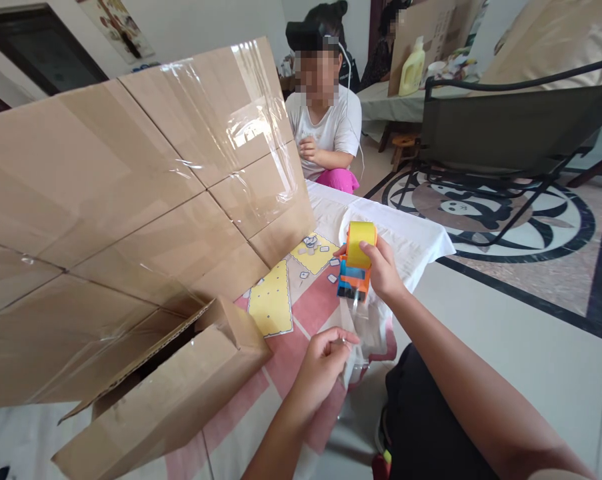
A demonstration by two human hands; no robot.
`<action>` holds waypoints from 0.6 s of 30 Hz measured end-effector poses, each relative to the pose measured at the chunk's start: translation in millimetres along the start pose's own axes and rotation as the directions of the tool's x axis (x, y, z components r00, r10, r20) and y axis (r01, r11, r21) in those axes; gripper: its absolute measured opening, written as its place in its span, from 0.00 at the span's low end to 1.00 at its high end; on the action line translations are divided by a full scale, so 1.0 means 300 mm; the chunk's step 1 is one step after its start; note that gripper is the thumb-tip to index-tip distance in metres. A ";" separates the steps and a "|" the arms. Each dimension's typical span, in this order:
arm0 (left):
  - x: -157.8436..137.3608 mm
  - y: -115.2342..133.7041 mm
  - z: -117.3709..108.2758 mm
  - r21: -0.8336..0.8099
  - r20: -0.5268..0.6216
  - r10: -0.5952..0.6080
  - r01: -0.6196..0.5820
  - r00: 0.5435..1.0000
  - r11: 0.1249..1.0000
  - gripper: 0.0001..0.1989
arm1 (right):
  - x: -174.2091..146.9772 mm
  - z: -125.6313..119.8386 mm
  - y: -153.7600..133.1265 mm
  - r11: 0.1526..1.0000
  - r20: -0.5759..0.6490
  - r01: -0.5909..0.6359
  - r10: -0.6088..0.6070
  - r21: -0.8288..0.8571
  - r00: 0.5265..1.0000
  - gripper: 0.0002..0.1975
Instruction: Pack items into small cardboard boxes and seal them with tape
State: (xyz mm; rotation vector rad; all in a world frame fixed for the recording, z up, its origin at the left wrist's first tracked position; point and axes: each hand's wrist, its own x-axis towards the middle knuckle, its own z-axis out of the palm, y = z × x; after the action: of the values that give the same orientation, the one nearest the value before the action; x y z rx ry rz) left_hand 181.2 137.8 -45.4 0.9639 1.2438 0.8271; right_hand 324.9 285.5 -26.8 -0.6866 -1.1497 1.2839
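Observation:
My right hand (379, 263) is wrapped round a tape dispenser (353, 270), which has an orange and blue body and a yellow roll. A strip of clear tape (357, 317) runs from its cutting end down toward my left hand (328, 360). The left fingers are pinched together on the strip's loose end. To the left of my hands lies a cardboard box (181, 393) with its long top side standing open. Behind it a large taped cardboard panel (145, 193) stands upright, leaning back a little.
A patterned cloth (313, 307) with yellow, pink and white patches covers the table. Across it sits a person (325, 123) in a white shirt wearing a headset. At the right are a dark folding chair (505, 127) and a yellow bottle (411, 70) on another table.

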 end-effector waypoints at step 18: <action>0.009 -0.023 0.001 0.051 -0.082 0.016 -0.012 0.997 0.999 0.13 | 0.009 0.002 0.027 0.995 -0.016 -0.083 0.084 0.049 0.996 0.12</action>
State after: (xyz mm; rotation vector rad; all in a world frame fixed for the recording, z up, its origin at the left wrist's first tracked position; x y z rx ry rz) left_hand 181.8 137.6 -52.9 0.9883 1.3356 0.8569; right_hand 321.1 289.8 -33.3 -0.7155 -1.0818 1.3695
